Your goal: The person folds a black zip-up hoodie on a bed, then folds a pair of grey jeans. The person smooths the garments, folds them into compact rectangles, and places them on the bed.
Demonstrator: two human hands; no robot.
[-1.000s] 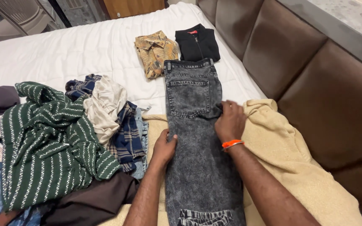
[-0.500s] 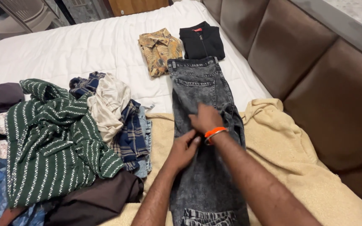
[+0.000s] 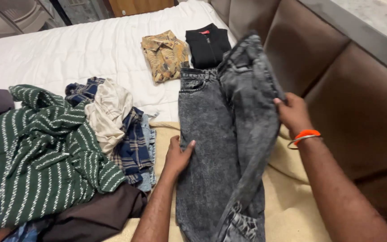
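Right hand [image 3: 293, 114] pinching one leg of the grey jeans [image 3: 216, 148], lifted over the other; left hand [image 3: 178, 156] flat, open, pressing the lower leg onto the cream blanket [image 3: 292, 210].

Best done by keeping the left palm planted, bringing the raised leg across seam to seam, then smoothing toward the waistband near the folded black top [image 3: 207, 42].

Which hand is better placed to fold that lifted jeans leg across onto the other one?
Probably the right hand: it grips the raised edge of the grey jeans, while the left hand lies flat on the lower leg, pinning it.
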